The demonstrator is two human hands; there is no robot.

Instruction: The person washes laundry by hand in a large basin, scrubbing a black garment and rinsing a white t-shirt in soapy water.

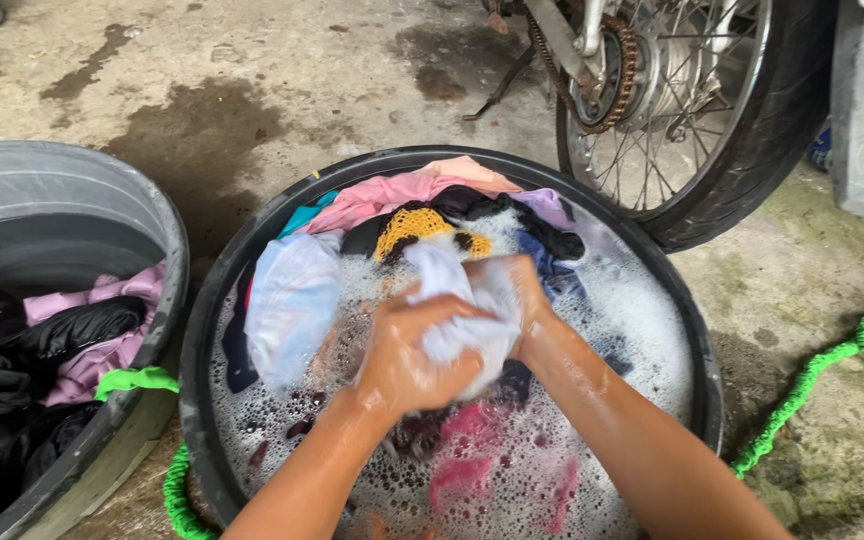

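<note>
White cloth [462,305] sits bunched at the centre of the frame, and we have both hands clamped on it: our left hand [407,355] wraps its lower side, our right hand [522,300] presses from the right, the two touching through the fabric. It is held just above the suds of the black round tub [697,350], whose rim rings our forearms closely. Other garments crowd the tub's upper half, pink, yellow and blue, leaving open foam only at lower right. A motorcycle wheel [712,120] stands just beside the tub's upper right rim. At left, a grey tub [157,215] of dark clothes is cut off by the frame. A green hose [822,375] curls at right. What lies under the foam we cannot make out.
</note>
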